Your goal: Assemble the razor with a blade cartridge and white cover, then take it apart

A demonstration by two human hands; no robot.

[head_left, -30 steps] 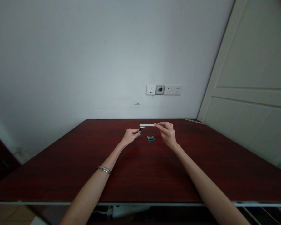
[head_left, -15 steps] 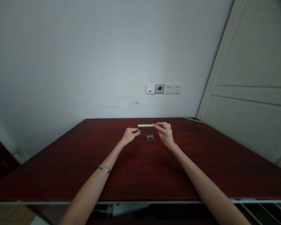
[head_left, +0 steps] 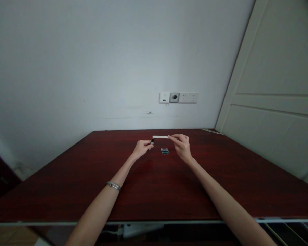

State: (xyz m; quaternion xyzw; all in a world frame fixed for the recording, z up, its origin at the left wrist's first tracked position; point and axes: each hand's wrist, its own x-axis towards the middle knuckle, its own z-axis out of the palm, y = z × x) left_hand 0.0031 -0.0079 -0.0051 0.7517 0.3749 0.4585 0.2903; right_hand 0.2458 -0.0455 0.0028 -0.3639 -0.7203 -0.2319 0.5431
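My left hand [head_left: 142,148] pinches a short grey object with a dark top [head_left: 152,142], held tilted above the table. It is too small to name its kind. My right hand [head_left: 181,146] grips the right end of a thin, flat white strip [head_left: 161,137] between thumb and fingers. The strip lies nearly level, its left end at the dark top of the grey object; whether they touch or are joined I cannot make out. Between the hands, a small clear case [head_left: 165,151] with something dark inside rests on the dark red table [head_left: 154,191].
Behind the table is a pale wall with a row of sockets [head_left: 179,97]. A white panelled door [head_left: 277,106] stands along the right side. Below the table's front edge, a white object [head_left: 140,229] and a cable show in a dark space.
The white strip and my right hand have shifted slightly to the right. More of the grey object's dark top shows now. My left hand and the clear case stay nearly in place.
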